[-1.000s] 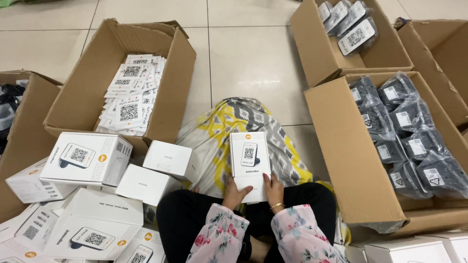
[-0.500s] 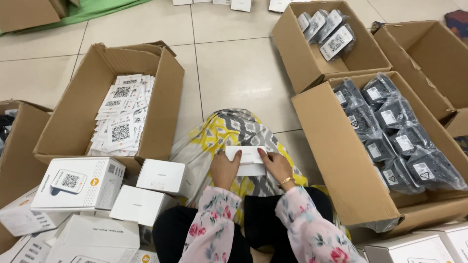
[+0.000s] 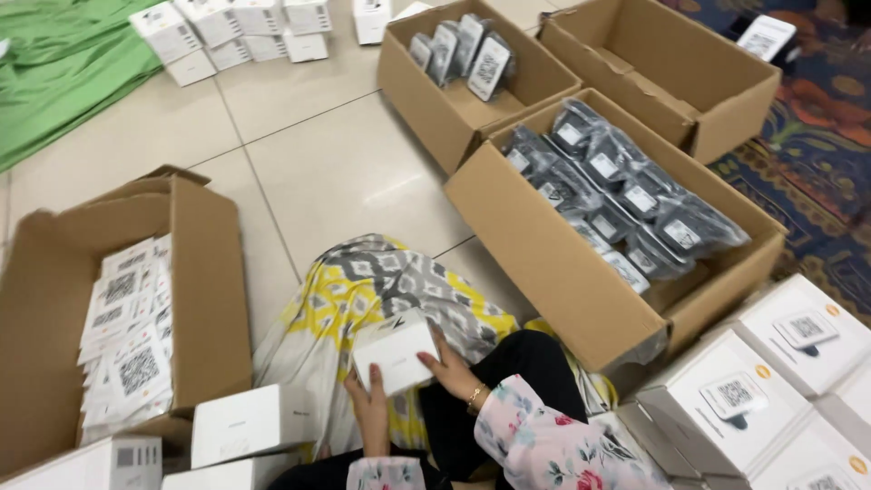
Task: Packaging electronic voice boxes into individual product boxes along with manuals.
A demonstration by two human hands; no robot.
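Head view looks down on a small white box [image 3: 392, 352] held over the person's lap, tilted, with both hands closed on it — the left hand [image 3: 370, 410] grips its lower left edge with fingers wrapped under, the right hand [image 3: 451, 370] clasps its right side, a gold bracelet [image 3: 474, 396] at the wrist and a floral sleeve [image 3: 544, 436] behind. Under the box lies a yellow, grey and white patterned cloth [image 3: 363, 290] spread over the tiled floor [image 3: 318, 154] and the person's black-clad legs [image 3: 526, 363]. Just left of the lap stand more white boxes [image 3: 245, 422], stacked close to the left hand, and beyond them an open cardboard carton [image 3: 181, 263] holding a pile of white printed cards [image 3: 127, 336]. To the right, close against the knee, a large open carton [image 3: 562, 263] is packed with dark plastic-wrapped packets [image 3: 626, 204] bearing white labels; its near wall rises right beside the right arm and crowds that side. Behind it sit two further cartons — one [image 3: 435, 100] with a few similar packets standing upright, another [image 3: 671, 82] mostly bare inside. At lower right, white boxes with a printed device picture [image 3: 735, 395] are stacked touching one another. Far across the floor, a row of small white boxes [image 3: 236, 27] stands beside a green cloth [image 3: 63, 63], well apart from the hands, and a patterned carpet [image 3: 817, 181] covers the right edge.
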